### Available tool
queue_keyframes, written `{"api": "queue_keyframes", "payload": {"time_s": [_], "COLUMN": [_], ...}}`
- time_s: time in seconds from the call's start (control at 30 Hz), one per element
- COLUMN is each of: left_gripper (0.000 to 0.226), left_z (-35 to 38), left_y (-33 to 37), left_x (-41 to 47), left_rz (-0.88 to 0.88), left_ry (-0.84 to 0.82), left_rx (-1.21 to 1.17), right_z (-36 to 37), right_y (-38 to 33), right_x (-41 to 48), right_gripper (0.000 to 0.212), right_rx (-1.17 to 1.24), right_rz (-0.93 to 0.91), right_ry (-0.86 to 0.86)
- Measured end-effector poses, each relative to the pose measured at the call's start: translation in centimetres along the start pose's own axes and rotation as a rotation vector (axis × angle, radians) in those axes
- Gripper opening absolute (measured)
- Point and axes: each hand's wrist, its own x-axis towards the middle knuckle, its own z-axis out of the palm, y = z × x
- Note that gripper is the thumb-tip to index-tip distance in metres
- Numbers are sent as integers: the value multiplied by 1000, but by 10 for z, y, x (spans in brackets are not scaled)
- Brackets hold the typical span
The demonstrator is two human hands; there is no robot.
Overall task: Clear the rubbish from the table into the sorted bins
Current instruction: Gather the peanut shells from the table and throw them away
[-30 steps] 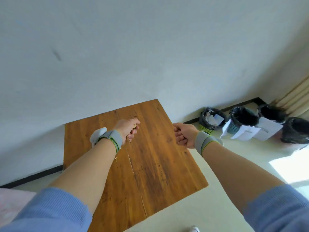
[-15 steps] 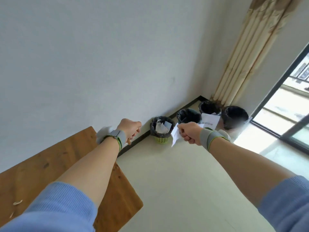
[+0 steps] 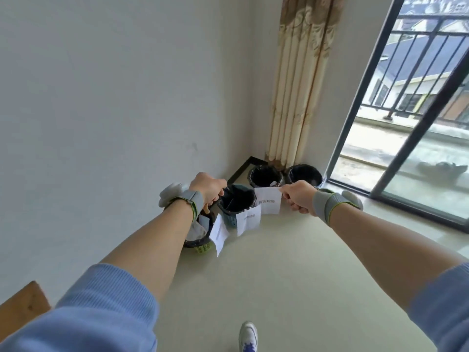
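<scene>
The left hand (image 3: pixel 208 190) is clenched on a small tan scrap (image 3: pixel 206 208) that pokes out under the fist, above the 2 nearest of 4 bins (image 3: pixel 236 199). The right hand (image 3: pixel 297 196) is curled tight near the 2 far bins, and I cannot tell whether it holds anything. 3 paper labels (image 3: pixel 248 219) hang from the bins.

left hand (image 3: pixel 208 187), right hand (image 3: pixel 297 196) curled, arms outstretched
</scene>
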Motion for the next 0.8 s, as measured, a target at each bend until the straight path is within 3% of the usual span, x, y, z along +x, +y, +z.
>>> {"api": "queue_keyframes", "payload": {"time_s": [0.33, 0.8], "left_gripper": [31, 30], "left_z": [92, 262], "left_y": [142, 302], "left_x": [186, 373], "left_rz": [78, 53], "left_ry": [-168, -215], "left_rx": [-16, 53], "right_z": [-147, -348], "right_y": [-39, -10], "right_x": [138, 359], "right_gripper": [36, 33], "right_rx": [59, 4], "right_rz": [56, 121], "right_ry": [207, 218]}}
